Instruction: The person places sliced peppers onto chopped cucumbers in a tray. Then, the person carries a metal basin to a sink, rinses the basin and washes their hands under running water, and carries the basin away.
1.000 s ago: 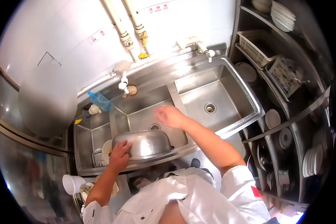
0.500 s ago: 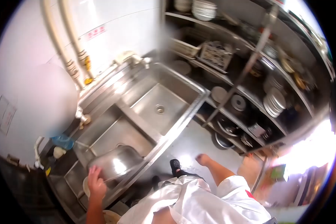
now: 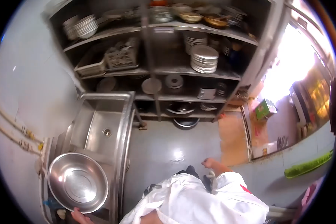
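My left hand [image 3: 81, 216] grips the near rim of a wide stainless steel basin [image 3: 78, 181], its fingers closed at the edge. The basin is tilted so that its shiny inside faces me, over the near part of the metal sink [image 3: 127, 123]. Part of this hand is cut off by the bottom of the view. My right hand [image 3: 212, 164] hangs over the floor beside my white clothing [image 3: 190, 201], fingers curled in, with nothing visible in it.
Steel shelving [image 3: 198, 71] across the back holds stacked plates [image 3: 204, 59], bowls and a plastic crate [image 3: 121, 54]. Under its lowest shelf sits a metal basin [image 3: 186, 122]. At right are a doorway with a green box [image 3: 265, 109] and a green cloth [image 3: 308, 164]. Pipes [image 3: 15, 134] run along the left wall.
My view has swung right toward the shelves. The basin, tilted down in the sink before, now shows its inside, with my left hand at its rim. My right hand stays curled at my side.
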The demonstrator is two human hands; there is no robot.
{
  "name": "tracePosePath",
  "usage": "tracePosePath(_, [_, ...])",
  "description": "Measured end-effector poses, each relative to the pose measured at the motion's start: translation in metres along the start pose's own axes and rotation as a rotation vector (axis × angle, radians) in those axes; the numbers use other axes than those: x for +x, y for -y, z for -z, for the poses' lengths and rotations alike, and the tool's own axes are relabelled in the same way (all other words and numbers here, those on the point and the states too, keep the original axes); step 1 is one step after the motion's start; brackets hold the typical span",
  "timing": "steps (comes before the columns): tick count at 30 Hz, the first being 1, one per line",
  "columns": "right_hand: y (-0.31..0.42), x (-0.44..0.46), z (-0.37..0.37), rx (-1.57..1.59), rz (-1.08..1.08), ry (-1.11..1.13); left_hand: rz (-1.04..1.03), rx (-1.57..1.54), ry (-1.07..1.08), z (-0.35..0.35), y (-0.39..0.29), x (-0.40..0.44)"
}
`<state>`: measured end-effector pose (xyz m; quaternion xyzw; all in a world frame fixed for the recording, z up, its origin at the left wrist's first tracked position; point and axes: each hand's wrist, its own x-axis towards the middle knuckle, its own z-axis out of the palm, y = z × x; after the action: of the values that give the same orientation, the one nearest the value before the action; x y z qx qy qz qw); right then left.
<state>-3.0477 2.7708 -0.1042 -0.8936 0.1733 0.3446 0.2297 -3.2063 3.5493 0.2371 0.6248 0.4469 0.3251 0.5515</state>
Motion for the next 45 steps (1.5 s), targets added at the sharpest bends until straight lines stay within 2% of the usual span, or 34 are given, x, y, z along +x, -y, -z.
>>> tracePosePath(3, [0.003,-0.004,0.035,0.262,0.038,-0.017,0.212,0.130,0.144,-0.080,-0.031,-0.082])
tracePosePath(4, [-0.016,0.012,0.034,0.285,0.049,-0.056,0.184,-0.026,0.349,-0.097,-0.013,-0.096])
tracePosePath(6, [-0.055,0.045,0.034,0.328,0.061,-0.133,0.555,-0.359,0.411,-0.163,0.052,-0.053])
tracePosePath(8, [-0.089,0.058,0.044,0.423,0.005,-0.140,0.586,-0.292,0.540,-0.267,0.013,-0.140])
tracePosePath(10, [-0.116,0.054,0.060,0.463,-0.055,-0.149,0.612,-0.152,0.614,-0.353,0.017,-0.192])
tracePosePath(12, [-0.137,0.040,0.091,0.437,-0.100,-0.176,0.708,0.094,0.853,-0.432,0.006,-0.252])
tracePosePath(15, [-0.178,0.027,0.120,0.713,-0.158,-0.081,0.713,0.268,1.052,-0.536,0.018,-0.347])
tracePosePath(19, [-0.238,0.016,0.143,1.005,-0.198,-0.375,0.694,0.480,1.314,-0.644,0.022,-0.481])
tracePosePath(22, [-0.290,0.006,0.163,1.290,-0.286,-0.469,0.691,0.529,1.495,-0.706,0.020,-0.574])
tracePosePath(26, [-0.367,-0.009,0.179,1.606,-0.339,-0.596,0.793,0.529,1.671,-0.777,0.009,-0.695])
tracePosePath(28, [-0.396,-0.026,0.177,1.315,-0.482,-0.668,0.779,0.584,1.778,-0.813,0.005,-0.748])
tracePosePath(29, [-0.410,-0.034,0.171,1.410,-0.527,-0.679,0.810,0.599,1.831,-0.835,0.011,-0.773])
tracePosePath(32, [-0.407,-0.057,0.165,1.557,-0.722,-0.752,0.802,0.670,1.879,-0.882,-0.005,-0.860])
tracePosePath(35, [-0.386,-0.054,0.154,1.855,-0.734,-0.759,0.826,0.728,1.981,-0.924,-0.016,-0.942])
tracePosePath(36, [-0.376,-0.058,0.155,1.935,-0.748,-0.778,0.872,0.732,2.039,-0.949,0.008,-0.963])
tracePosePath(39, [-0.355,-0.050,0.165,2.108,-0.833,-0.834,0.859,0.768,2.018,-0.972,-0.010,-1.048])
tracePosePath(41, [-0.358,-0.044,0.183,2.167,-0.887,-0.901,0.880,0.789,2.010,-0.991,-0.011,-1.098])
tracePosePath(44, [-0.399,-0.025,0.207,2.210,-0.939,-0.915,0.946,0.799,2.148,-1.031,-0.006,-1.153])
tracePosePath(45, [-0.421,-0.020,0.221,2.173,-0.959,-0.918,0.969,0.769,2.086,-1.038,-0.007,-1.173])
